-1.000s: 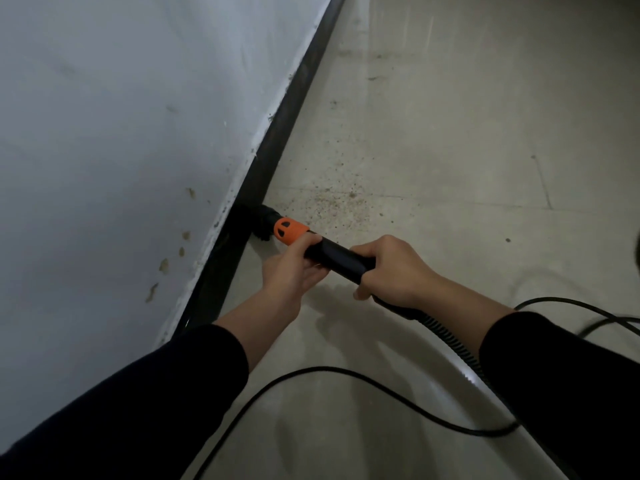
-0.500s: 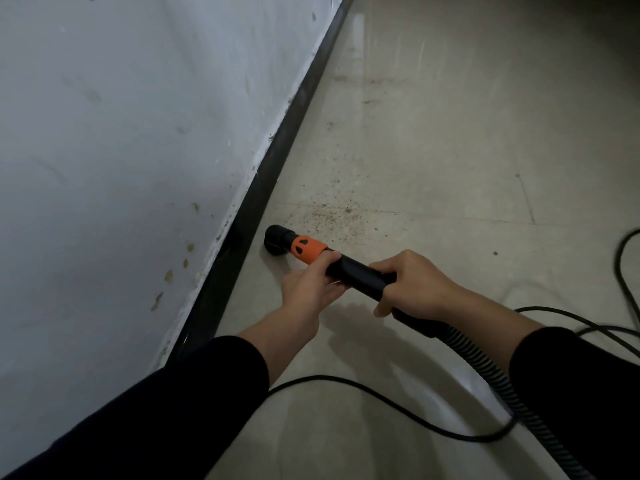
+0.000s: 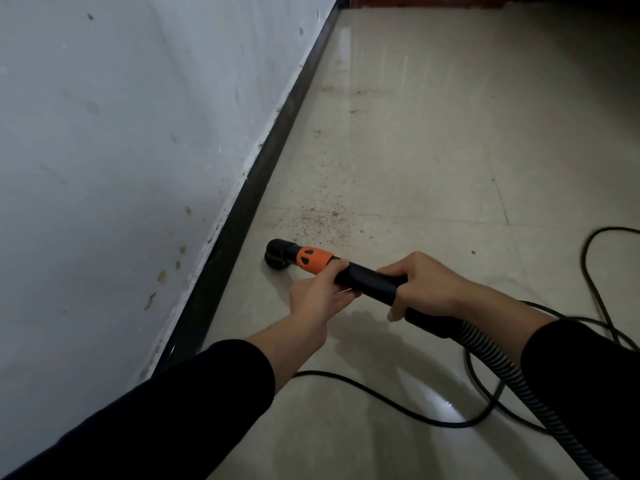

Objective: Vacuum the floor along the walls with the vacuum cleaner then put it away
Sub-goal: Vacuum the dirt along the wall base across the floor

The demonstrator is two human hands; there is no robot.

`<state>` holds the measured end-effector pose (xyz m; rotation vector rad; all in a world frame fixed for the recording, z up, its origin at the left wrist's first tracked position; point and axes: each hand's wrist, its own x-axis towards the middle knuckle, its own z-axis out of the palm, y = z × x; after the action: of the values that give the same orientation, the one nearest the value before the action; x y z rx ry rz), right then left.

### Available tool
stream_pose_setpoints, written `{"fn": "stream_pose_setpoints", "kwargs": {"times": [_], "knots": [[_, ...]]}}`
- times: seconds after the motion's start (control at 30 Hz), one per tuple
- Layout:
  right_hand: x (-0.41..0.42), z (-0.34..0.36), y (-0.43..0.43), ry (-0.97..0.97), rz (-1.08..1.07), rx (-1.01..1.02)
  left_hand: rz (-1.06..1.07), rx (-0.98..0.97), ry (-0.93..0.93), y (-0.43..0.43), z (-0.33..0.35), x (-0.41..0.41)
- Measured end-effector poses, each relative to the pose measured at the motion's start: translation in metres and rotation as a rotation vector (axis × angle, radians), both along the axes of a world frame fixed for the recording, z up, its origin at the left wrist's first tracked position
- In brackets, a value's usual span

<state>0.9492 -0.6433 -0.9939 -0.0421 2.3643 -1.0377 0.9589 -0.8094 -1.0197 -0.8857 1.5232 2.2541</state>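
Both hands are on the tube (image 3: 367,279). The left hand (image 3: 318,297) grips it from below, just behind the orange collar (image 3: 313,259), fingers curled round. The right hand (image 3: 424,289) clamps over the top further back, near where the ribbed hose (image 3: 498,368) joins. The black nozzle (image 3: 277,252) is down at the floor (image 3: 433,150), near the dark skirting (image 3: 263,171) under the white wall (image 3: 121,150) but apart from it. Grit (image 3: 320,220) lies on the tiles just beyond the nozzle. The hose trails back past the right sleeve (image 3: 588,393), and a black cord (image 3: 381,400) loops across the floor beneath both arms.
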Motion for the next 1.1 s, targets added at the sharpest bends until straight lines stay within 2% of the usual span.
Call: {"fn": "stream_pose_setpoints", "kwargs": {"times": [1.1], "knots": [[0.040,0.016,0.083,-0.013,-0.174,0.063,-0.134,0.073,-0.011,0.087,0.007,0.017]]}}
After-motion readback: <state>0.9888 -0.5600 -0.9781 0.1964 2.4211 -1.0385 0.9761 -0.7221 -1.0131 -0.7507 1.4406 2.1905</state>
